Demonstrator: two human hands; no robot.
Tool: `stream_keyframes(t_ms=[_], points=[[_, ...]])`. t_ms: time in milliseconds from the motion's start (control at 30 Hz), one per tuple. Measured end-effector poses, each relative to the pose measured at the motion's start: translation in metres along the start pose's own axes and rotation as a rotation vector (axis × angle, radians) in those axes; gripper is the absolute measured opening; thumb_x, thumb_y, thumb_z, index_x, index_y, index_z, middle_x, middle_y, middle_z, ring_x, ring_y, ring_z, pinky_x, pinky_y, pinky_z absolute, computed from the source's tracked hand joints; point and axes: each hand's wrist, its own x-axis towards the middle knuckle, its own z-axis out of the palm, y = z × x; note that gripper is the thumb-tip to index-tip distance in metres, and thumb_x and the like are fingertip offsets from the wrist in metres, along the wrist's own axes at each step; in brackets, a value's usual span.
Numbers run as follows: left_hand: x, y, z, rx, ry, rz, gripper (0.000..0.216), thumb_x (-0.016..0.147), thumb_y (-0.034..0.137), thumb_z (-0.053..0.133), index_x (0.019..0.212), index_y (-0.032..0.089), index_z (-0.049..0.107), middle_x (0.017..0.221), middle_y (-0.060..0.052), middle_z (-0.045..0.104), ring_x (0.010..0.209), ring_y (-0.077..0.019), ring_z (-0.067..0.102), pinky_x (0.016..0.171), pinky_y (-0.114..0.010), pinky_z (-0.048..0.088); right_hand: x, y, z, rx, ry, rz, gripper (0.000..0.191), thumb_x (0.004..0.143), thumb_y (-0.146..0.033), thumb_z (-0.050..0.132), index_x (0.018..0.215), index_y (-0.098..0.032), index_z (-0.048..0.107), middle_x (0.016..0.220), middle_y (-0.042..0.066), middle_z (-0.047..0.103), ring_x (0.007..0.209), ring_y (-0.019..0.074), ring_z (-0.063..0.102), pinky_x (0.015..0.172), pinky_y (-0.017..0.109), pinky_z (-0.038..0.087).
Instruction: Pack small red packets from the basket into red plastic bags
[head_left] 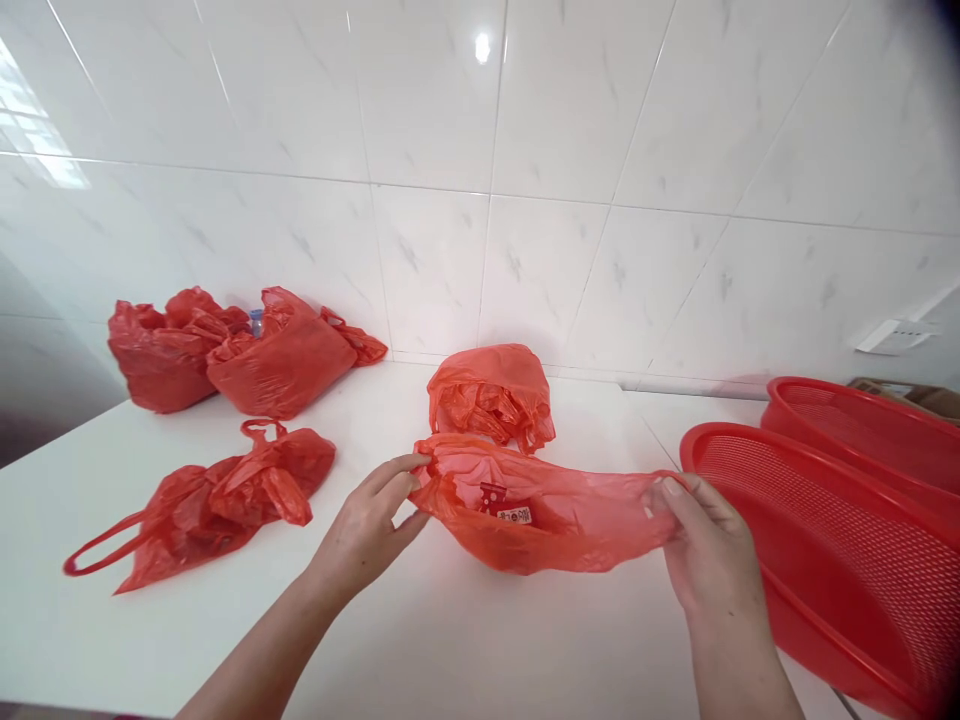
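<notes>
A red plastic bag (570,530) lies on the white counter (465,640) in front of me, its mouth pulled wide. My left hand (371,525) pinches the bag's left edge. My right hand (705,545) grips its right edge. Inside the bag a small red packet with a white label (504,505) shows. Just behind it sits another crumpled red bag (491,395).
A flat red bag with loop handles (217,500) lies at left. Two full red bags (225,350) stand against the white tiled wall, a bottle cap showing between them. Two red plastic mesh baskets (847,540) sit at right. A wall socket (896,335) is at far right.
</notes>
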Motion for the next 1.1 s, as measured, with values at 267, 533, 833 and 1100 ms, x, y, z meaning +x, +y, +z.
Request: stream_keyframes(t_ms=[267,533,833,1100], points=[[-0.009,0.002,0.007,-0.210,-0.161,-0.286,0.021,0.078,0.039,0.057,0.070,0.020,0.051,0.118,-0.009,0.059,0.094,-0.0239,0.060,0.058,-0.027,0.049,-0.022,0.010,0.004,-0.026,-0.023,0.070,0.023,0.068,-0.039,0.072,0.067,-0.019,0.061,0.068,0.000,0.056,0.066,0.0134,0.052,0.057,0.023,0.042],[0.030,0.017,0.001,-0.820,0.056,-0.492,0.015,0.074,0.026,0.063,0.069,0.020,0.051,0.103,-0.003,0.064,0.091,-0.0186,0.060,0.073,-0.030,0.047,-0.012,0.000,0.027,0.037,0.113,0.073,0.022,0.068,-0.036,0.072,0.070,-0.018,0.060,0.067,-0.003,0.056,0.059,0.0098,0.051,0.052,0.021,0.041],[0.086,0.045,-0.039,-1.434,0.228,-0.361,0.011,0.075,0.018,0.064,0.076,0.020,0.054,0.102,-0.001,0.064,0.104,-0.0191,0.058,0.079,-0.030,0.051,0.022,-0.041,0.043,0.157,0.195,-0.238,0.017,0.076,-0.034,0.065,0.087,-0.022,0.061,0.104,0.007,0.064,0.098,0.0214,0.059,0.072,0.032,0.049],[0.104,0.058,-0.041,-1.383,0.241,-0.296,0.013,0.076,0.020,0.064,0.074,0.020,0.051,0.100,0.000,0.063,0.097,-0.0168,0.059,0.080,-0.031,0.050,0.037,-0.048,0.059,0.231,-0.074,-0.113,0.025,0.078,-0.040,0.063,0.099,-0.028,0.056,0.096,0.000,0.062,0.086,0.0174,0.064,0.070,0.030,0.050]])
